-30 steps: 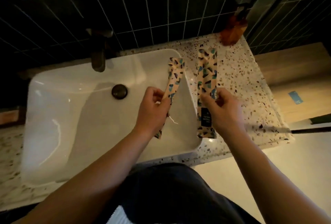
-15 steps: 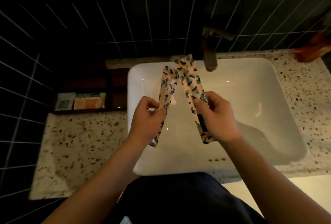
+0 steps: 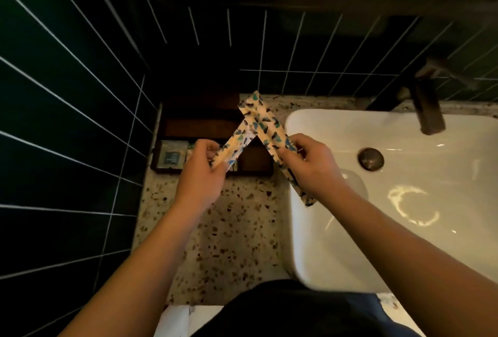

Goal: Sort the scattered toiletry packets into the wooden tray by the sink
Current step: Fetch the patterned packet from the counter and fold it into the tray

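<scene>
Fingers of the left hand [image 3: 200, 175] are curled shut on the lower end of one patterned long packet [image 3: 237, 140], which rises from the grip toward 1 o'clock. The right hand [image 3: 312, 167] pinches a second patterned long packet [image 3: 272, 132] near its middle between thumb and fingers; this one runs from 11 o'clock down to 5 o'clock, its lower tail sticking out below the hand over the white sink [image 3: 404, 202] rim. The two packets cross near their upper tips, forming an inverted V above the wooden tray [image 3: 204, 124]. That tray sits on the terrazzo counter [image 3: 231, 229] at 9 o'clock from the sink, against the dark tiled wall [image 3: 67, 121]. Its front-left compartment holds one small square sachet [image 3: 172, 156]; further packets beside it are hidden behind the left hand, so their count cannot be told. Two long packets are in hand in all.
</scene>
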A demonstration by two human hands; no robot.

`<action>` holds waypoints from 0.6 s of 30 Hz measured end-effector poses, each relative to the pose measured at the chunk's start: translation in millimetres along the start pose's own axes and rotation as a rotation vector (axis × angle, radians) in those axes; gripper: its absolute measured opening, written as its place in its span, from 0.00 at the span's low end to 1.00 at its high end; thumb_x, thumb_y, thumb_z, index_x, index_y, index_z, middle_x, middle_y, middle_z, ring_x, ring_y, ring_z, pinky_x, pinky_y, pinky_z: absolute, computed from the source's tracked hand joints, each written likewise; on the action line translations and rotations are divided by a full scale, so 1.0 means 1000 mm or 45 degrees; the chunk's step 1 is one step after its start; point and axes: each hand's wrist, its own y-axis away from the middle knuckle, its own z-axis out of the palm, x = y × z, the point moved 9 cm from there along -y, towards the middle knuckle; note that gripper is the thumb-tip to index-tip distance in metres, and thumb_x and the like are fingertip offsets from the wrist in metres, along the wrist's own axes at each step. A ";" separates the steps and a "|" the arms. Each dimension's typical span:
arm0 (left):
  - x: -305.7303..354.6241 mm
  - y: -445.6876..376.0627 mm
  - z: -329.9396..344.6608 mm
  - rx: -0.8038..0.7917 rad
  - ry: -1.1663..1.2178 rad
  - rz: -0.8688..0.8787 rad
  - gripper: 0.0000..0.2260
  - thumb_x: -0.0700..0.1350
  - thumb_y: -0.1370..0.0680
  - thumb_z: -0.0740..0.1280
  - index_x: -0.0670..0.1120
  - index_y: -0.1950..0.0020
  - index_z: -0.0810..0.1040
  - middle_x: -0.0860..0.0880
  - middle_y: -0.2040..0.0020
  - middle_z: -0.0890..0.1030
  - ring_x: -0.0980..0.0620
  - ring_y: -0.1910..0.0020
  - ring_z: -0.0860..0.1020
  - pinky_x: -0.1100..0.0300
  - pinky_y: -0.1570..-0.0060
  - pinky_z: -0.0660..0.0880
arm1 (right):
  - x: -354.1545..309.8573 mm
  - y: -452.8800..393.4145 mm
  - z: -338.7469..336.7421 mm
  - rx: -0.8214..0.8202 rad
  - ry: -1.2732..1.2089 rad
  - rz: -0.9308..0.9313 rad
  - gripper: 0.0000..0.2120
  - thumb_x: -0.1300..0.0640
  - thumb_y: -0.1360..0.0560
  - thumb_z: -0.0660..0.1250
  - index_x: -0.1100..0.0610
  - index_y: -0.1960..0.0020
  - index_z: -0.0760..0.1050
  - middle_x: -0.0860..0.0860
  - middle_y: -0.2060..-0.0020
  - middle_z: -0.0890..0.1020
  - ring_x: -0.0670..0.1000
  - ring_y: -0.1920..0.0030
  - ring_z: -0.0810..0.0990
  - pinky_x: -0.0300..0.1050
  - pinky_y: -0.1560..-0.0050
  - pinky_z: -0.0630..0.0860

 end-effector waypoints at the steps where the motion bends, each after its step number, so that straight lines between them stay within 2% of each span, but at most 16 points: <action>1: -0.005 -0.009 -0.004 0.001 -0.057 -0.009 0.14 0.45 0.19 0.68 0.54 0.36 0.69 0.55 0.48 0.74 0.54 0.58 0.78 0.56 0.66 0.74 | -0.006 -0.008 0.008 -0.029 0.020 -0.001 0.03 0.51 0.21 0.65 0.48 0.52 0.77 0.42 0.63 0.77 0.41 0.64 0.75 0.29 0.72 0.68; 3: -0.013 -0.027 -0.011 -0.005 -0.148 -0.006 0.17 0.44 0.19 0.66 0.53 0.31 0.69 0.55 0.47 0.75 0.52 0.57 0.79 0.53 0.64 0.77 | -0.016 -0.023 0.023 -0.066 0.043 -0.006 0.05 0.50 0.20 0.65 0.48 0.47 0.77 0.41 0.61 0.78 0.40 0.63 0.76 0.29 0.73 0.68; 5: -0.015 -0.044 -0.019 0.038 -0.320 0.065 0.16 0.43 0.19 0.66 0.53 0.32 0.72 0.52 0.42 0.77 0.48 0.52 0.79 0.48 0.56 0.79 | -0.025 -0.037 0.034 -0.080 0.051 -0.008 0.07 0.50 0.20 0.64 0.48 0.44 0.78 0.43 0.59 0.79 0.40 0.63 0.77 0.29 0.72 0.68; 8: -0.012 -0.071 -0.034 0.199 -0.553 0.180 0.14 0.42 0.21 0.68 0.52 0.36 0.77 0.48 0.42 0.80 0.44 0.44 0.77 0.44 0.43 0.73 | -0.031 -0.053 0.045 -0.083 0.029 0.002 0.09 0.49 0.20 0.64 0.48 0.41 0.78 0.42 0.58 0.80 0.41 0.62 0.79 0.30 0.72 0.73; 12: -0.012 -0.110 -0.034 0.257 -0.652 0.245 0.11 0.42 0.20 0.66 0.51 0.39 0.77 0.47 0.44 0.81 0.41 0.43 0.76 0.45 0.44 0.69 | -0.034 -0.069 0.058 -0.103 0.040 0.017 0.09 0.49 0.20 0.64 0.47 0.41 0.77 0.42 0.57 0.81 0.44 0.60 0.81 0.40 0.65 0.79; 18: -0.027 -0.150 -0.020 0.179 -0.730 0.265 0.12 0.40 0.22 0.66 0.51 0.40 0.77 0.48 0.44 0.81 0.42 0.44 0.77 0.47 0.46 0.69 | -0.027 -0.091 0.069 -0.109 0.076 0.047 0.09 0.49 0.20 0.64 0.47 0.42 0.77 0.44 0.56 0.81 0.45 0.60 0.81 0.39 0.67 0.78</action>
